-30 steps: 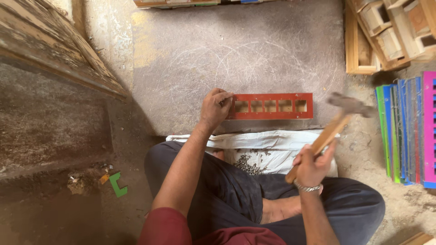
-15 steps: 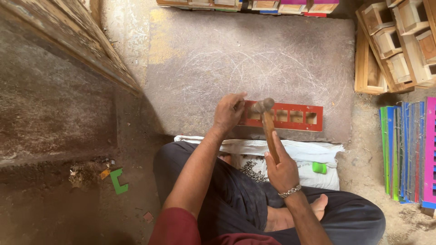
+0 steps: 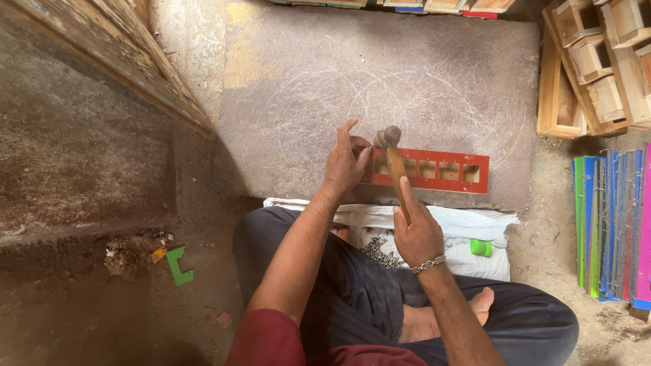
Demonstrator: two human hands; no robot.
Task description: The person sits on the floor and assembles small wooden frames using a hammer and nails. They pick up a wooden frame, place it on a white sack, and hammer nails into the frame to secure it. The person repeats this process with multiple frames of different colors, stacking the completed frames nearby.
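Grey stone slab (image 3: pixel 305 88) bears a red frame (image 3: pixel 441 169) — left hand (image 3: pixel 346 163) pinches its end, right hand (image 3: pixel 415 230) clasps the hammer (image 3: pixel 392 152), lowered onto it since a second ago.

Wooden-handled metal hammer (image 3: pixel 393 159), matt red-painted frame (image 3: pixel 434 171), rough scratched slab (image 3: pixel 380 88)

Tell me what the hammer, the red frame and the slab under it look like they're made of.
Hammer: wooden handle, brown and grained; dull dark head, probably metal. Red frame: likely wood under matte red paint, pale inside its square openings. Slab: looks like grey stone, rough and covered in pale scratches.
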